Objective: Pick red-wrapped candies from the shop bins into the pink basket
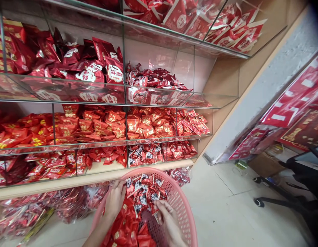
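Observation:
A pink plastic basket [188, 212] with a perforated wall holds small red packets. Plain red packets with gold print [125, 219] fill its left side, and packets with black-and-white figures [142, 197] are heaped at the far side. My left hand [116, 199] lies inside the left rim, fingers stretched forward against the packets, holding nothing that I can see. On the right, my right hand [167, 216] has its thumb and fingers pinched at a figured packet's edge beside the heap. Part of the basket's bare bottom [152, 226] shows between the hands.
A shelf unit with glass dividers [126, 79] rises ahead, its compartments holding red packets [104, 125]. Bagged packets [71, 202] lie on the floor under the lowest board [58, 183]. To the right stand a wheeled chair [280, 199] and a cardboard box [267, 164].

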Demonstrator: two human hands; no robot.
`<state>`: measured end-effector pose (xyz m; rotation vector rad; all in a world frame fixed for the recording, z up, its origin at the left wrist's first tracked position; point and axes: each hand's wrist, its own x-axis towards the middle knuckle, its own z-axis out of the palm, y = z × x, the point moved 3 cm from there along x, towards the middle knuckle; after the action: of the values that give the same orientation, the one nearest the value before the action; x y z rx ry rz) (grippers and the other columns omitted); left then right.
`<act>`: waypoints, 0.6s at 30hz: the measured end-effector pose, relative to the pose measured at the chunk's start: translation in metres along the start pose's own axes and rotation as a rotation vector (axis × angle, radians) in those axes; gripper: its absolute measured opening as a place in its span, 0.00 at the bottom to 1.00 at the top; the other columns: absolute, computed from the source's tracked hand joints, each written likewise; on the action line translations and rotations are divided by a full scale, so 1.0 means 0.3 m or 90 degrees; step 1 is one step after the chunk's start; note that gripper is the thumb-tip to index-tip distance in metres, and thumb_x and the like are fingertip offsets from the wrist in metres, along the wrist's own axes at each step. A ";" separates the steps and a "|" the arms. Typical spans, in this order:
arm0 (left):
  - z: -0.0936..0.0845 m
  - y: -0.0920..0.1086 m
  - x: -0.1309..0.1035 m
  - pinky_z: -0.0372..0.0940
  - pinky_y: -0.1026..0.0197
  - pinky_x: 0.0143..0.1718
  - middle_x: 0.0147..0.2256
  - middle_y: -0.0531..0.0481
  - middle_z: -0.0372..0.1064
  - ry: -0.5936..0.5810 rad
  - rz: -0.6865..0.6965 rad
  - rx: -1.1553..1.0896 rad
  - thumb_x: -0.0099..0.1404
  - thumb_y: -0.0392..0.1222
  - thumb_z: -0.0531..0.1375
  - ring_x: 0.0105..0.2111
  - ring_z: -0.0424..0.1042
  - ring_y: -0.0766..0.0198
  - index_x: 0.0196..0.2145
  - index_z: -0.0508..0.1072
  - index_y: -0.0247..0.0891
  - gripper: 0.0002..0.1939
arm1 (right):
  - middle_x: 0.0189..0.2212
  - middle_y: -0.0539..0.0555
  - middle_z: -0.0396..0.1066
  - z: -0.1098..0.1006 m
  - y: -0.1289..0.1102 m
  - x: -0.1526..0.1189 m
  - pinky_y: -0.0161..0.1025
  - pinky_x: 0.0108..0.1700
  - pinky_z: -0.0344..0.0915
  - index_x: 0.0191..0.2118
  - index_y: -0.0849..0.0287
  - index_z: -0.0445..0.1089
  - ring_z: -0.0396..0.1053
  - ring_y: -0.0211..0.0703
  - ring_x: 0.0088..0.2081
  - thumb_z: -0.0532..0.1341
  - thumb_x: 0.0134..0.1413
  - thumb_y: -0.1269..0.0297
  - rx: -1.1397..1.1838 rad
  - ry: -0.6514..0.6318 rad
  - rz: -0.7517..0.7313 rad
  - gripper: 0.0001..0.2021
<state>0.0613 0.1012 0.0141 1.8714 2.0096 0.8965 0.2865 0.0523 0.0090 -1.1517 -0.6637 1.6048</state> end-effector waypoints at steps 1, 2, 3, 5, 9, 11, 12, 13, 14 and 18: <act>0.005 -0.005 -0.006 0.61 0.56 0.47 0.45 0.45 0.66 -0.010 -0.012 -0.001 0.62 0.39 0.46 0.44 0.68 0.58 0.41 0.68 0.39 0.15 | 0.25 0.49 0.68 0.001 0.001 -0.001 0.30 0.20 0.43 0.30 0.60 0.72 0.49 0.26 0.18 0.65 0.43 0.55 0.000 0.000 0.000 0.13; 0.012 -0.008 -0.009 0.62 0.56 0.46 0.45 0.44 0.66 -0.026 -0.025 -0.005 0.62 0.38 0.45 0.43 0.69 0.58 0.41 0.68 0.38 0.15 | 0.25 0.49 0.68 0.001 0.001 -0.002 0.30 0.20 0.43 0.30 0.60 0.72 0.49 0.26 0.18 0.65 0.43 0.55 -0.001 0.000 -0.001 0.13; 0.022 -0.010 -0.011 0.62 0.57 0.45 0.45 0.44 0.67 -0.044 -0.035 -0.012 0.61 0.37 0.45 0.42 0.69 0.58 0.42 0.68 0.38 0.15 | 0.25 0.49 0.68 0.001 0.001 -0.002 0.30 0.20 0.43 0.30 0.60 0.72 0.49 0.26 0.18 0.65 0.43 0.55 -0.004 -0.001 -0.003 0.13; 0.044 -0.009 -0.011 0.61 0.57 0.45 0.43 0.42 0.69 -0.081 -0.044 -0.030 0.61 0.35 0.45 0.42 0.70 0.58 0.42 0.67 0.36 0.16 | 0.25 0.49 0.68 0.000 0.001 -0.002 0.30 0.20 0.43 0.29 0.60 0.71 0.49 0.27 0.18 0.65 0.43 0.54 -0.011 0.000 -0.007 0.13; 0.079 -0.003 -0.009 0.60 0.57 0.46 0.43 0.43 0.70 -0.112 -0.042 -0.055 0.60 0.34 0.47 0.43 0.69 0.57 0.43 0.67 0.37 0.15 | 0.25 0.49 0.68 -0.002 -0.002 -0.003 0.31 0.20 0.42 0.29 0.60 0.71 0.48 0.27 0.17 0.65 0.44 0.54 -0.025 0.005 -0.012 0.13; 0.085 -0.002 -0.012 0.60 0.57 0.46 0.43 0.43 0.70 -0.114 -0.043 -0.051 0.60 0.35 0.47 0.44 0.69 0.57 0.42 0.67 0.37 0.14 | 0.25 0.50 0.68 -0.004 -0.001 -0.004 0.31 0.20 0.42 0.30 0.60 0.72 0.48 0.27 0.17 0.65 0.43 0.53 -0.028 0.009 -0.009 0.14; 0.085 -0.002 -0.013 0.60 0.57 0.46 0.43 0.43 0.70 -0.116 -0.044 -0.043 0.61 0.36 0.47 0.44 0.69 0.57 0.42 0.67 0.37 0.14 | 0.25 0.50 0.68 -0.004 0.001 -0.005 0.31 0.20 0.42 0.30 0.60 0.72 0.48 0.27 0.17 0.65 0.42 0.53 -0.028 0.010 -0.007 0.15; 0.082 -0.002 -0.015 0.61 0.57 0.45 0.43 0.43 0.70 -0.120 -0.046 -0.034 0.61 0.37 0.46 0.43 0.69 0.57 0.42 0.67 0.37 0.14 | 0.25 0.49 0.68 -0.004 0.003 -0.006 0.31 0.20 0.42 0.30 0.60 0.72 0.48 0.27 0.17 0.65 0.42 0.52 -0.030 0.012 -0.005 0.15; 0.075 -0.003 -0.017 0.61 0.57 0.44 0.42 0.43 0.70 -0.121 -0.047 -0.024 0.62 0.37 0.45 0.42 0.70 0.57 0.42 0.67 0.37 0.14 | 0.25 0.49 0.68 -0.005 0.004 -0.007 0.31 0.20 0.42 0.30 0.60 0.72 0.48 0.27 0.17 0.65 0.42 0.52 -0.035 0.013 -0.003 0.15; 0.015 -0.016 -0.015 0.61 0.57 0.45 0.43 0.44 0.69 -0.054 -0.014 0.012 0.64 0.40 0.43 0.43 0.68 0.57 0.41 0.68 0.38 0.16 | 0.24 0.48 0.68 -0.003 -0.022 0.003 0.31 0.21 0.47 0.29 0.59 0.72 0.51 0.30 0.19 0.64 0.43 0.50 -0.104 0.013 -0.043 0.15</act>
<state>0.0607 0.0982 0.0068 1.8614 1.9908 0.7823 0.2901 0.0551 0.0138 -1.2492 -0.8227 1.5023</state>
